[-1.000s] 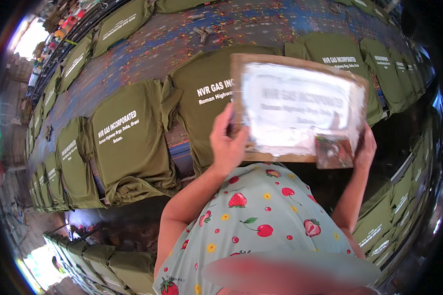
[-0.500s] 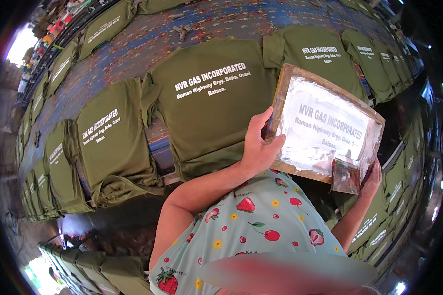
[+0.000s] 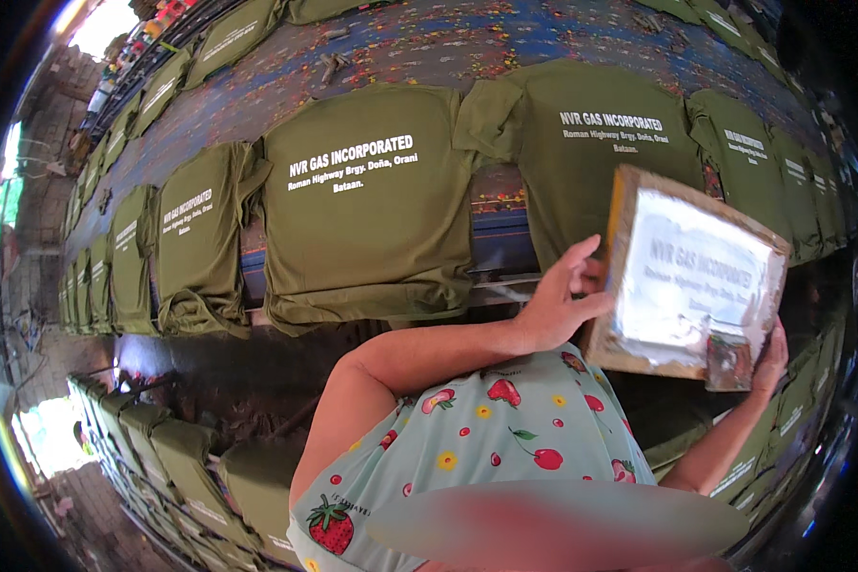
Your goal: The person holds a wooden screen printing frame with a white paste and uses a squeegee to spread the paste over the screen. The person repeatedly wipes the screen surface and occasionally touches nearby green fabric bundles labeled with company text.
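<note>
A wooden-edged printing screen (image 3: 701,262) with a pale, shiny mesh and lettering is held up tilted, right of centre. My left hand (image 3: 564,303) is at its left edge, thumb lapping onto the front and fingers bent against the side. Round the lower right corner, my right hand (image 3: 770,360) grips the screen from beneath, its fingers partly hidden. A small, stained, reddish-brown flat piece (image 3: 729,363) overlaps the screen's lower edge beside that hand; how it is held is unclear. Behind the screen lies an olive-green shirt (image 3: 596,172) with white print.
A long table (image 3: 419,52), blue and spotted with paint, carries a row of printed olive shirts, one (image 3: 367,224) lying left of the screen. More shirts hang over a rack (image 3: 195,467) at the lower left. A strawberry-print garment (image 3: 505,429) covers my body.
The screen has shifted right and a little down in view, with both hands moving along. Left fingers show more at the screen's edge. The shirts appear shifted as the view turned.
</note>
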Tool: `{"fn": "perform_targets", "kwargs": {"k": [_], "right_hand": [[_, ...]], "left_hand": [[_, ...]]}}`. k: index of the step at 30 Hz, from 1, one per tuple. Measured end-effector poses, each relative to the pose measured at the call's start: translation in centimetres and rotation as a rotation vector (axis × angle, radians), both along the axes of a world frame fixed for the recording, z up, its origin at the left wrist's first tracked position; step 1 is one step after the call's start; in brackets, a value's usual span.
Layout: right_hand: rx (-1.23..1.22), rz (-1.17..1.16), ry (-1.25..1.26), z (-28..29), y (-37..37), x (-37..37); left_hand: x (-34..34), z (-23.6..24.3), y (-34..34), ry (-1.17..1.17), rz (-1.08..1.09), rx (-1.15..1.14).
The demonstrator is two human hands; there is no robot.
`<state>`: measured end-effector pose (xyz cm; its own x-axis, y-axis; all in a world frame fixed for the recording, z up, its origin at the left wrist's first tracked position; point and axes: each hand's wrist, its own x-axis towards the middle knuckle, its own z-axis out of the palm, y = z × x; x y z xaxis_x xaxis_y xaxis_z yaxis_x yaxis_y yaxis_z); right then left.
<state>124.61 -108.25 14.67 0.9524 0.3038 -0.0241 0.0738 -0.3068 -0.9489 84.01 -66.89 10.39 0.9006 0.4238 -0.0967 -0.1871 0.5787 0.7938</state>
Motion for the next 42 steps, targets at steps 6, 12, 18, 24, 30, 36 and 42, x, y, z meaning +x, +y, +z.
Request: {"fn": "perform_targets", "kwargs": {"k": [6, 12, 18, 24, 30, 36, 42], "right_hand": [[0.046, 0.3, 0.162, 1.9, -5.7, 8.5], [0.063, 0.34, 0.16, -0.7, -4.4, 8.3], [-0.005, 0.184, 0.161, 2.8, -4.1, 6.5], [-0.081, 0.196, 0.076, 6.0, -2.7, 5.7], [0.0, 0.244, 0.063, 3.8, -3.1, 7.9], [0.089, 0.304, 0.065, 0.8, -4.5, 14.2], [0.141, 0.301, 0.125, -1.8, -5.0, 20.9]], "left_hand": [[3.3, 1.2, -2.0, 0.05, -0.452, -0.167], [2.2, 0.8, 0.9, 0.202, -0.531, -0.109], [2.0, -0.9, 5.2, 0.308, -0.109, 0.661], [5.1, -3.9, 12.3, 0.405, 0.283, 1.575], [12.1, -6.7, 15.9, 0.724, 0.263, 1.874], [13.1, -8.0, 16.1, 0.859, 0.207, 1.943], [14.6, -7.0, 13.7, 0.888, 0.286, 1.934]]}}
